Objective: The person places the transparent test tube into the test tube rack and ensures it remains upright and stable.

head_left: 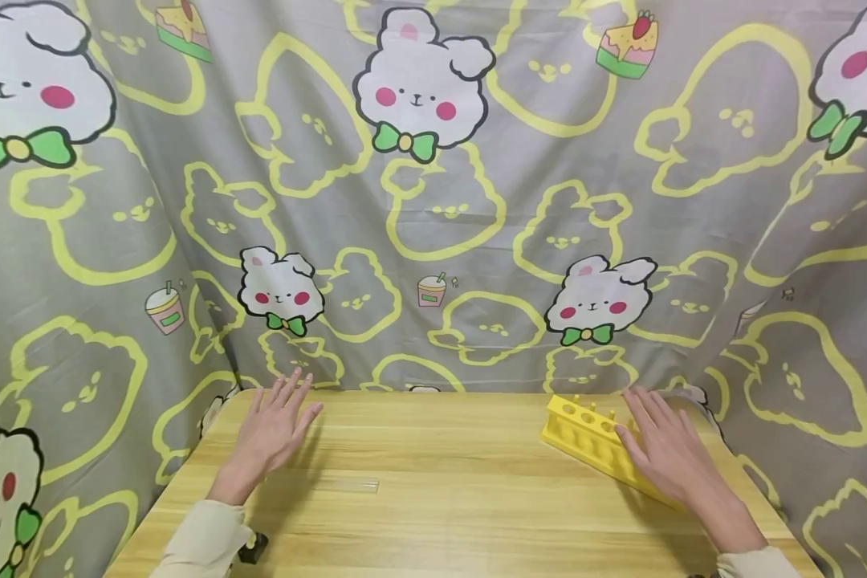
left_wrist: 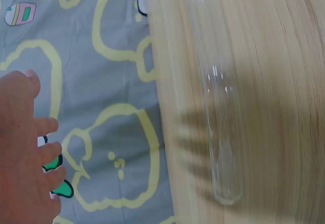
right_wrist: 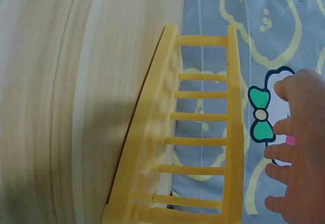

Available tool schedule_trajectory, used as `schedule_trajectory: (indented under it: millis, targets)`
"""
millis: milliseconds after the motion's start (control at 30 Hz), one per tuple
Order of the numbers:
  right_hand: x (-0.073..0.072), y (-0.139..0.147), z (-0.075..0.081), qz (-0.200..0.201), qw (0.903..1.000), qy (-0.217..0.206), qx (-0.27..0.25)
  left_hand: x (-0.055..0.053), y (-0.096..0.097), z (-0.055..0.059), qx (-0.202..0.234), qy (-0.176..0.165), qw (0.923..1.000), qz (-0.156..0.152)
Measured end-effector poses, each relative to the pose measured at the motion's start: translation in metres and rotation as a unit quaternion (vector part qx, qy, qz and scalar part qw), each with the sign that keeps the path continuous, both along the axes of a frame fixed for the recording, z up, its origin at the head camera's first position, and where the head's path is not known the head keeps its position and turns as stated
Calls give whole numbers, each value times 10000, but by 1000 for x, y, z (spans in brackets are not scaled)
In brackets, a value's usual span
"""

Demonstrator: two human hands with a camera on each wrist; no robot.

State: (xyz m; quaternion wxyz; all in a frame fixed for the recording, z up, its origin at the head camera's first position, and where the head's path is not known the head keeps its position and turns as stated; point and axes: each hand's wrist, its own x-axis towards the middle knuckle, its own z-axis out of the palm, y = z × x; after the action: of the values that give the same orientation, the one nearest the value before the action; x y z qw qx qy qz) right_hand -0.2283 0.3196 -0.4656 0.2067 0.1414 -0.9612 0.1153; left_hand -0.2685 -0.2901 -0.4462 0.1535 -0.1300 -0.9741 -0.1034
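The left hand (head_left: 270, 425) and right hand (head_left: 668, 445) are empty, fingers extended. From mid-surface (head_left: 462, 514), the clear tube (head_left: 354, 485) lies towards nine o'clock, the yellow rack (head_left: 598, 434) towards two; a light pinch should keep the tube from rolling.

On the tabletop (head_left: 462, 457), the tube (head_left: 357, 485) lies in the left part and the rack (head_left: 585, 433) stands in the right part, running obliquely from near the far edge toward the near right. The left fingers (head_left: 299, 390) are beyond the tube, and the cloth (head_left: 433, 329) hangs behind the tabletop and along both its sides.
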Motion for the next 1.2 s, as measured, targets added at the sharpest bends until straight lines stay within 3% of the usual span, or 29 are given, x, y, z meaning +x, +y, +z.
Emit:
schedule_trajectory:
  millis: [200, 467, 567, 933, 1200]
  targets:
    - [5, 1, 0, 52, 9999, 95, -73, 2, 10, -1, 24, -36, 10000, -12]
    - [13, 4, -3, 235, 9979, 515, -313, 1, 31, -7, 322, 374, 9985, -249]
    - [15, 5, -3, 222, 9968, 606, -468, 2, 42, -9, 371, 382, 9980, -348]
    - [27, 8, 4, -100, 9923, 104, -1232, 9, 88, 1, 516, 482, 9941, -829]
    - [33, 10, 6, -112, 9890, 264, -1453, 8, 123, 3, 684, 422, 9891, -1236]
